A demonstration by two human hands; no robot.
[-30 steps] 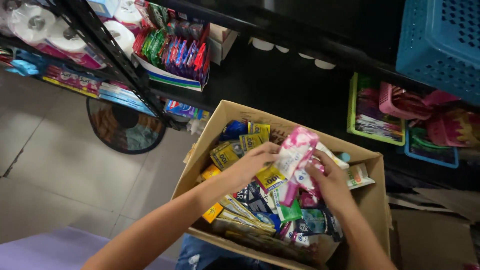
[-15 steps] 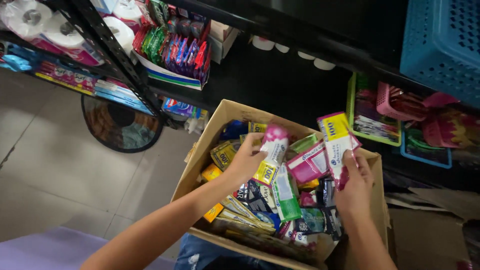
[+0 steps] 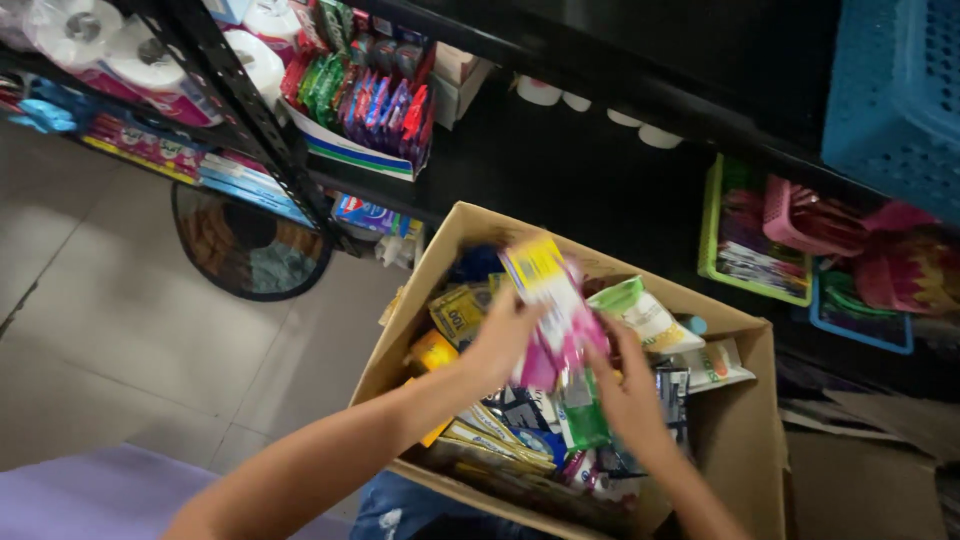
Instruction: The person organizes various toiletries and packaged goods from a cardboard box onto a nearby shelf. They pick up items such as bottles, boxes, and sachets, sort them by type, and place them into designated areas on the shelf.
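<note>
Below me, a cardboard box [image 3: 745, 400] sits open on the floor, crammed with small sachets and packets too many and too jumbled to count. My two hands meet above it: my left hand [image 3: 500, 340] closes on a fistful of pink and yellow packets [image 3: 555, 310] held upright over the box's middle, and my right hand [image 3: 630, 390] closes round the lower end of the same bunch, a green packet [image 3: 583, 420] hanging beneath it. I judge that the bunch is loose and slippery, so a slack grip could let packets fan out and drop back into the clutter. Beyond the box, black shelving [image 3: 250, 130] carries three toilet rolls [image 3: 150, 60] and a tray of bright sachets [image 3: 370, 100]; to the right stand one green basket [image 3: 712, 220] and one large blue crate [image 3: 890, 100].
</note>
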